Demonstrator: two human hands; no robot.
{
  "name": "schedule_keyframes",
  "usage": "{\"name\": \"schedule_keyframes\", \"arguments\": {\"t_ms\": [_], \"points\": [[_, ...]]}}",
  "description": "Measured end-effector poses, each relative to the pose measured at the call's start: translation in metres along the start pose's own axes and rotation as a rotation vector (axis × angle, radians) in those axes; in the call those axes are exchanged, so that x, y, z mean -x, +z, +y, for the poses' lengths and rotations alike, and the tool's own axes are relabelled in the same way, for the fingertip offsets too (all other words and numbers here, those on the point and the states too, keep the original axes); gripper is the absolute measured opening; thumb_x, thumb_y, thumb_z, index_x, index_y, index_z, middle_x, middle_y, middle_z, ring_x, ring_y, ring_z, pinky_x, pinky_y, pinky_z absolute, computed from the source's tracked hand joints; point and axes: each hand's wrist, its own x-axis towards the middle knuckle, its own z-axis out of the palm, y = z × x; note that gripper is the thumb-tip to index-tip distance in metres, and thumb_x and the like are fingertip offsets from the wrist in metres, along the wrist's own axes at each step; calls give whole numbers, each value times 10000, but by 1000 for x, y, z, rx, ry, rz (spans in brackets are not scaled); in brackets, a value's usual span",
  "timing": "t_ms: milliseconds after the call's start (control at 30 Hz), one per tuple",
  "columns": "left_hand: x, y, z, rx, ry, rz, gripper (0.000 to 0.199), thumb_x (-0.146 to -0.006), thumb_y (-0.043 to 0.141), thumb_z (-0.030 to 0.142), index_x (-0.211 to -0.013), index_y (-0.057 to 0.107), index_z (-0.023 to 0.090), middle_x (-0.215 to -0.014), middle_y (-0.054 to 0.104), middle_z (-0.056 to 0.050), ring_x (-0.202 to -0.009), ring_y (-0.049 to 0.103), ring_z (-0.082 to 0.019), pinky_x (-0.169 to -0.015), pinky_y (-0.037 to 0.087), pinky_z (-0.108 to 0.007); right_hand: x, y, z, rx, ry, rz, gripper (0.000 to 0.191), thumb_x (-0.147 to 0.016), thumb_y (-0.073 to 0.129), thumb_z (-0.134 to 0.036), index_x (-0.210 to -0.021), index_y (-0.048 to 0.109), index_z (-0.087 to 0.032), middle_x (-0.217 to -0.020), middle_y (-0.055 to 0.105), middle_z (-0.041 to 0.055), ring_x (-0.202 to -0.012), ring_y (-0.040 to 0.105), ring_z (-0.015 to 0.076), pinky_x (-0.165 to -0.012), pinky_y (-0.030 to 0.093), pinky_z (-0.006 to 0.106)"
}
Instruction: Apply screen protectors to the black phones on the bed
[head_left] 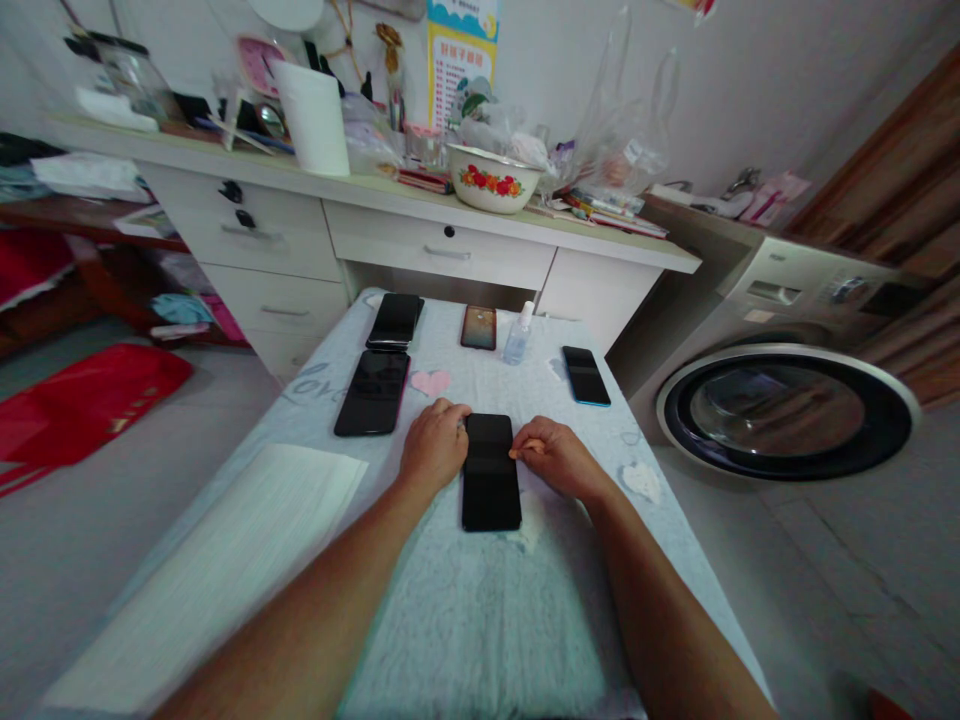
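Left hand (435,448) half-open, steadying likely slick, rigid phone (491,475) centre-frame by edge; right fingers (534,440) curling inward, grip unclear

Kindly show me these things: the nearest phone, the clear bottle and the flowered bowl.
Nearest phone (491,490): head view, on its dark screen.
Clear bottle (516,347): head view, on its body.
Flowered bowl (492,184): head view, on its outer side.

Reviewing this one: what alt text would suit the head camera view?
A left hand and a right hand touch opposite sides of a dark-screened phone on a cloth-covered table. Other phones, a small clear bottle and a pale sheet are set around it; a cluttered white desk and a washing machine stand beyond.
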Motion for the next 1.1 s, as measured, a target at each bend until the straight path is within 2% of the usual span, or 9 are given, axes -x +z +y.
{"name": "schedule_keyframes", "arguments": {"t_ms": [133, 333, 467, 667, 867, 1100], "points": [[1, -2, 1, -2, -8, -9, 350, -795, 451, 113, -1079, 637, 197, -1030, 616, -62, -1019, 569, -192, -920, 437, -302, -13, 1, -2, 152, -19, 66, 99, -783, 630, -139, -814, 692, -210, -817, 601, 9, -777, 560, 138, -716, 408, 249], [1, -4, 2, -3, -15, -14, 352, -790, 454, 115, -1078, 638, 202, -1024, 613, -60, -1016, 568, -194, -918, 437, -304, -40, -1, -5, 338, -20, 68, 119, -786, 619, -115, -785, 706, -197, -809, 605, 34, -778, 553, 156, -746, 397, 261], [1, -3, 2, 5, -14, -10, 350, -787, 449, 106, -1067, 637, 197, -1004, 611, -59, -1008, 569, -187, -920, 435, -295, -50, 3, -4, 371, 20, 127, 145, -789, 589, -105, -779, 707, -190, -815, 617, 46, -771, 549, 162, -731, 392, 260], [1, -1, 1, 29, -51, 53, 298, -775, 476, 104, -1031, 612, 171, -1017, 599, -71, -1014, 559, -193, -937, 428, -305, -50, 14, -4, 356, 8, 195, 170, -809, 552, -120, -807, 706, -192, -816, 591, 41, -760, 540, 156, -716, 392, 254], [1, -1, 1, 33, -64, 84, 222, -778, 497, 112, -966, 592, 180, -988, 584, -69, -1006, 551, -202, -924, 430, -315, -53, 24, -10, 349, -67, 169, 208, -826, 512, -88, -843, 697, -183, -837, 570, 44, -784, 541, 154, -748, 403, 250], [-1, 4, -2, 31, -56, 114, 160, -783, 525, 116, -914, 578, 191, -956, 592, -60, -966, 558, -209, -887, 440, -325, -58, 36, -20, 441, -105, 101, 191, -880, 509, -156, -931, 692, -183, -933, 572, 52, -881, 551, 153, -795, 406, 233]]}}
